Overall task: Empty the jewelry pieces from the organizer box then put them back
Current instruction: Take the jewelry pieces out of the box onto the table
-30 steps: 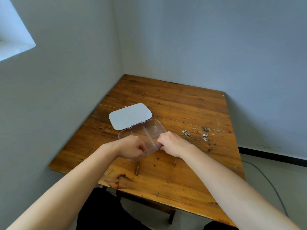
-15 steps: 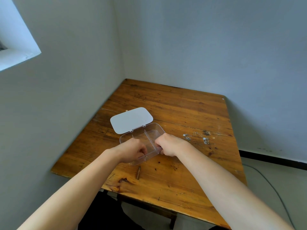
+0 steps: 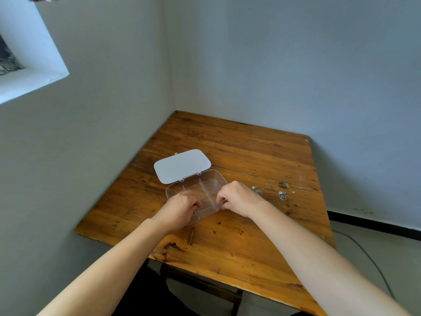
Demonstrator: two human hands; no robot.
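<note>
While both hands sit on it, the clear box [image 3: 205,190] rests on the wooden table [image 3: 250,224], towards the left-centre of the top, w/ its white lid [image 3: 182,165] swung fully open and lying flat on the far-left side, joined at the hinges. Inside, thin clear dividers split the box into several compartments; those in view look bare, though parts are hidden under the hands. Left hand [image 3: 180,209] is curled over the near-left corner of the box, fingers bent down onto the rim, knuckles up; it looks closed on the box edge, but the fingertips are hidden so exact grip can't be told. Right hand [image 3: 238,198] is curled at the near-right edge, fingertips pinched at the rim/divider there, touching the plastic. Hands are apart, one per side of the box, w/ a strip of clear compartment between them. Just right of the right hand, on bare wood, lie the jewelry pieces [image 3: 271,192]: thin silvery chains w/ small pale pendants, spread loosely in a short row, not touching the box. Table sits in a corner of grey walls [image 3: 273,65]; a window ledge [image 3: 29,87] shows upper left, and a thin cable [image 3: 369,256] runs on the floor at right.
</note>
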